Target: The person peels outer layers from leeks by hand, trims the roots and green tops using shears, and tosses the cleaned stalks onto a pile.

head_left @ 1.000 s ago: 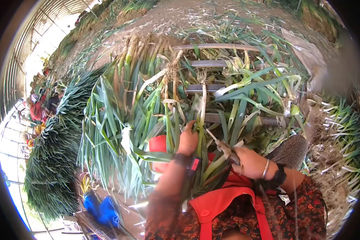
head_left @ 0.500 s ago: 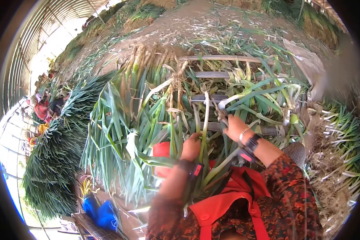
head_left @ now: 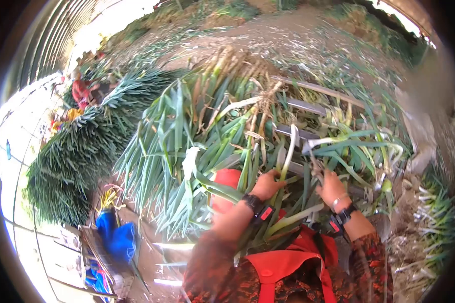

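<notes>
My left hand (head_left: 267, 186) is closed around the stalk of a green onion (head_left: 289, 154), whose white end points up and away from me. To its right, my right hand (head_left: 331, 189) has its fingers wrapped round a small tool (head_left: 314, 164) that looks like a knife; its blade is hard to make out. Just left of my hands lies a thick heap of green onions (head_left: 179, 136), roots toward the back and leaves hanging down to the left. Loose peeled leaves (head_left: 359, 151) lie to the right.
Wooden slats (head_left: 321, 91) and metal slats (head_left: 306, 106) run behind my hands. A large pile of green onions (head_left: 96, 146) stands at the left, with a person in red (head_left: 81, 91) beyond it. Blue cloth (head_left: 117, 240) lies lower left. More onions (head_left: 435, 217) line the right edge.
The whole view has turned, so the onions and slats sit farther right and tilted. Both my hands keep much the same pose, the left on the onion stalk, the right on the tool.
</notes>
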Demonstrator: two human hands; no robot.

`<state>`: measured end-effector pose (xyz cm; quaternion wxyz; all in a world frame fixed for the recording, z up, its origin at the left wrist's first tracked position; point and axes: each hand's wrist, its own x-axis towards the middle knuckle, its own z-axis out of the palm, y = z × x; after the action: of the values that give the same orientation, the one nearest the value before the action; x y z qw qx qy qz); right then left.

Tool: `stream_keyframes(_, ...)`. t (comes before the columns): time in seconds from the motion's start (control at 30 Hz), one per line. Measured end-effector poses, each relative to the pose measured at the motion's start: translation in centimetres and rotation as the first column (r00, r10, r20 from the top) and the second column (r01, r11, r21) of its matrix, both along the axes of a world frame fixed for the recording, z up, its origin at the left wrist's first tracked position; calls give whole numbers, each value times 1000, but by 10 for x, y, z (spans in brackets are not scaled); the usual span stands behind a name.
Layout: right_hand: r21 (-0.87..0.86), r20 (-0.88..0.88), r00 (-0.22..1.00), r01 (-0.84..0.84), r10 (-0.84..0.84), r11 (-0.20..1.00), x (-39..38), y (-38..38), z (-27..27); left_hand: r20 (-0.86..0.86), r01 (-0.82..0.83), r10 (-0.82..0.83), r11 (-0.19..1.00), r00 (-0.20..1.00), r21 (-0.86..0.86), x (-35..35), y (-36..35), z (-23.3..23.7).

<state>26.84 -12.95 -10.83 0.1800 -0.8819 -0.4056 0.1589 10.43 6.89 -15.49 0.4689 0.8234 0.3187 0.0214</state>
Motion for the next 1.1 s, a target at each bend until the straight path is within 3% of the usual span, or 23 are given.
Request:
stream_keyframes(0.1,60,-1,998,-63,63,996,-4,-26,11,-9,127,-127,991,992,35,2,0,22)
stream_keyframes(0.17,58,59,994,88,-92,994,21,-58,-27,-61,256,-250,960,966,117,7,2,37)
stream_keyframes(0.27,69,116,972,199,-206,978,27,-78,-40,116,162,-219,913,969,374,16,27,71)
stream_keyframes(0.33,58,89,965,241,-246,969,20,-79,-38,131,1,-60,914,990,405,31,69,77)
stream_keyframes(0.4,33,22,958,285,-285,958,12,-75,-37,-6,-16,20,903,1000,430,42,130,76)
stream_keyframes(0.43,31,37,957,287,-288,957,12,-79,-51,-64,-91,140,865,988,493,46,164,61)
stream_keyframes(0.53,109,30,957,283,-288,953,3,-75,-53,-158,-338,505,747,849,573,30,225,53)
stream_keyframes(0.67,65,6,959,281,-282,958,6,-77,-56,-255,-339,567,734,784,589,-5,258,12)
stream_keyframes(0.73,63,0,956,292,-292,954,5,-74,-51,-166,-354,578,676,799,647,-13,252,-1)
stream_keyframes(0.87,98,4,961,276,-277,956,4,-74,-50,-142,-249,416,748,898,615,-27,244,8)
stream_keyframes(1.1,74,23,950,309,-312,948,4,-74,-53,-49,-124,177,836,983,535,-22,145,133)
